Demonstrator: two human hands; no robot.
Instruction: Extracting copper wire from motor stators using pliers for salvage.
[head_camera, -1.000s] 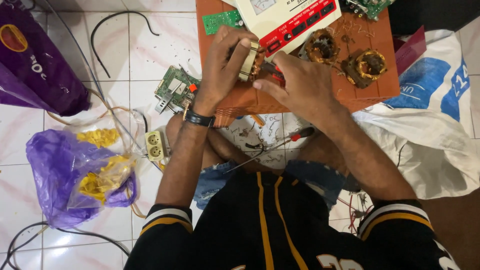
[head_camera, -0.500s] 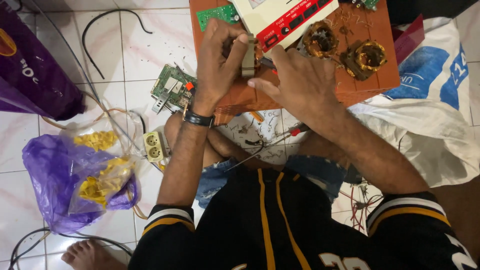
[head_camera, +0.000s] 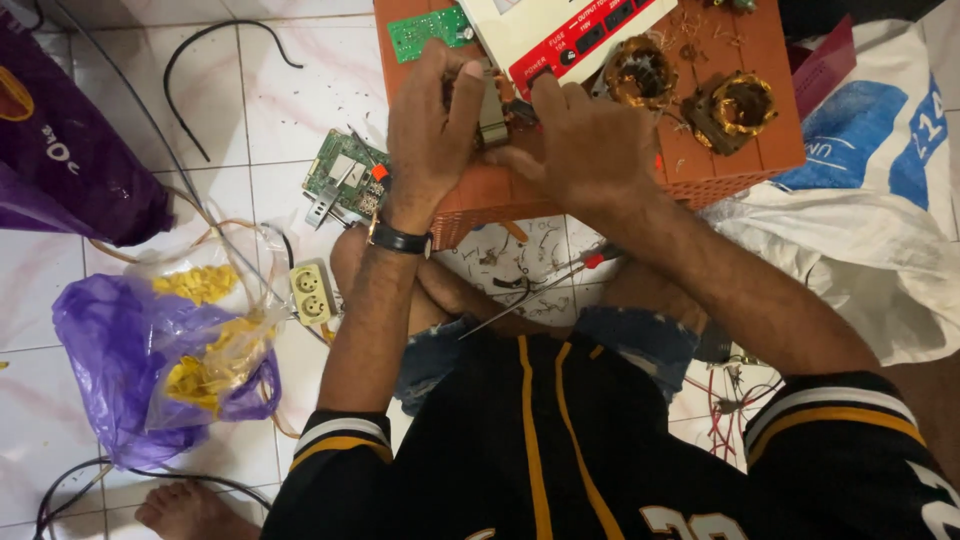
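At the upper centre of the frame, both hands meet over an orange ribbed plastic desk (head_camera: 740, 165). The left hand (head_camera: 432, 130) pinches a small grey metal block (head_camera: 492, 110), its long axis running up the frame; the right hand (head_camera: 585, 140) curls its fingers against it. A white-and-red casing (head_camera: 560, 30) crowds the top edge; bare tiles lie open at left.

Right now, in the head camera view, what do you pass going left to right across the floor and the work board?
Purple bag → yellow double socket → left hand → small grey part → right hand → copper coil → white sack.
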